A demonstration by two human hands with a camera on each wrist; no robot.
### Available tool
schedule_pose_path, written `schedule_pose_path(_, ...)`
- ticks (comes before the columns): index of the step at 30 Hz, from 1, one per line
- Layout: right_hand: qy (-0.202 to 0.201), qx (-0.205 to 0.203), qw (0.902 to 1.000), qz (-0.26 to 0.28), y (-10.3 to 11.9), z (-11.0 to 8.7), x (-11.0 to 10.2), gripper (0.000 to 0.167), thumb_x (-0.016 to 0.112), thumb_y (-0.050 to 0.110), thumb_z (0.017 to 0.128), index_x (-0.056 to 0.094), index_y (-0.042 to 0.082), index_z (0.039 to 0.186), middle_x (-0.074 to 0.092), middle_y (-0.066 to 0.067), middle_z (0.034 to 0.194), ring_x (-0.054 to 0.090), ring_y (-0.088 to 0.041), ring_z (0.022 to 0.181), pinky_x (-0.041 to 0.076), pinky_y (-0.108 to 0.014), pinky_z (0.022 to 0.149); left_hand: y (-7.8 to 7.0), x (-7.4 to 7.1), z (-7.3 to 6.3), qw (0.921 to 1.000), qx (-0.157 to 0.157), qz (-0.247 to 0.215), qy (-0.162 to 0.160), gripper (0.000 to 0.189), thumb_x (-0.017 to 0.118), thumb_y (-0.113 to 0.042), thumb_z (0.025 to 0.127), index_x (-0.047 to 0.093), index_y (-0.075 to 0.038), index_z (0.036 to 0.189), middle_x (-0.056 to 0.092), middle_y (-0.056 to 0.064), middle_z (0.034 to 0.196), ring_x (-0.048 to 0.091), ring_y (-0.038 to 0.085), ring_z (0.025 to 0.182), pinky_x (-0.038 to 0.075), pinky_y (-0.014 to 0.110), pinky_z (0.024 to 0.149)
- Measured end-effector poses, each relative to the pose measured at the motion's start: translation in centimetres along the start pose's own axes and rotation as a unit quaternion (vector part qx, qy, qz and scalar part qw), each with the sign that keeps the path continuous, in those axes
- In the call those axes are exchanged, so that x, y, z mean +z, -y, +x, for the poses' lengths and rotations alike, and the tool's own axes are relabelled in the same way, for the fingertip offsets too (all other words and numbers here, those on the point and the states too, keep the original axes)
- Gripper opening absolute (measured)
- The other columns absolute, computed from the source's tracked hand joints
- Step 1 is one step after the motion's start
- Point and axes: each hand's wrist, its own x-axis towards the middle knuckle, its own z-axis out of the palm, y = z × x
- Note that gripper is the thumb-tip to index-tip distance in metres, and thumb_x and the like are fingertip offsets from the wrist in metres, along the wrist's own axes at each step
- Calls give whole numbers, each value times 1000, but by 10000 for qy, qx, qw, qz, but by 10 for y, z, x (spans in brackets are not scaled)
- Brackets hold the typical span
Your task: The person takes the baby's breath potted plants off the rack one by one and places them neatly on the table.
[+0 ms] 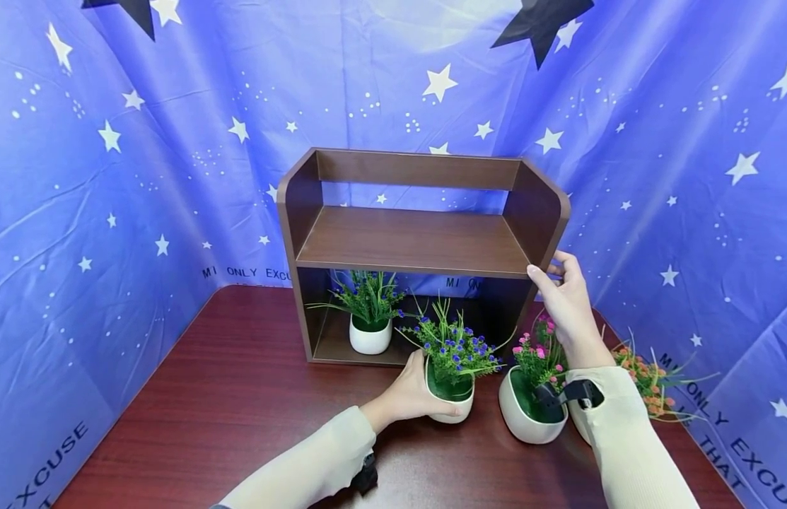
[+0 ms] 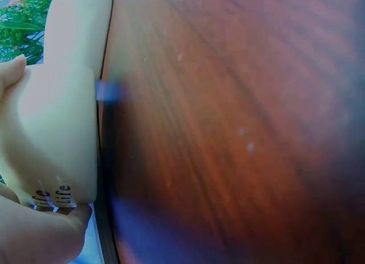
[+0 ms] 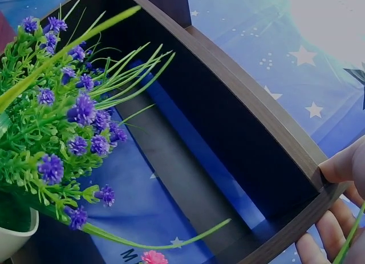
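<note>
My left hand [image 1: 407, 394] grips the white pot of a purple-flowered artificial plant [image 1: 455, 352], thumb and fingers on opposite sides. In the left wrist view that white pot [image 2: 54, 124] shows black lettering near my fingers. The plant stands in front of the lower opening of a brown two-tier shelf [image 1: 406, 237]. My right hand [image 1: 570, 307] holds the shelf's right side panel, thumb at the front edge and fingers round the outside. The right wrist view shows this grip on the panel edge [image 3: 308, 164], with the purple flowers [image 3: 82, 110] at left.
Another potted plant [image 1: 370, 332] stands on the lower tier at left. To the right on the red-brown table [image 1: 196, 396] are a pink-flowered pot [image 1: 529, 410] and an orange-flowered plant [image 1: 650, 385], partly behind my right forearm. A blue starry cloth [image 1: 177, 141] surrounds the table.
</note>
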Motion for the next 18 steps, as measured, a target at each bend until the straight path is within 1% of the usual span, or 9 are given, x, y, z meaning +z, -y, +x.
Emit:
schedule_pose_path(4, -22, 10, 10000, 77, 0, 0, 0, 32, 65, 17, 98, 48, 25, 124, 49, 0, 109, 49, -9, 84, 45, -16, 65, 2, 1, -3, 10000, -86, 18, -35, 118, 96, -43, 57, 32, -4, 148, 41, 7, 140, 45, 21, 126, 41, 37, 107)
schedule_pose_path(9, 20, 15, 10000, -14, -1, 0, -1, 32, 64, 17, 99, 47, 26, 125, 49, 0, 110, 48, -8, 85, 45, -16, 66, 7, 3, -7, 9998, -80, 185, -21, 119, 96, -45, 58, 31, -3, 148, 40, 8, 141, 45, 22, 127, 41, 38, 107)
schedule_pose_path(18, 12, -38, 10000, 27, -1, 0, 0, 32, 64, 18, 98, 48, 24, 126, 48, 0, 110, 48, -9, 86, 45, -15, 66, 5, 2, -11, 9998, -90, 175, 13, 120, 96, -43, 59, 29, -1, 149, 40, 10, 140, 46, 23, 126, 41, 38, 107)
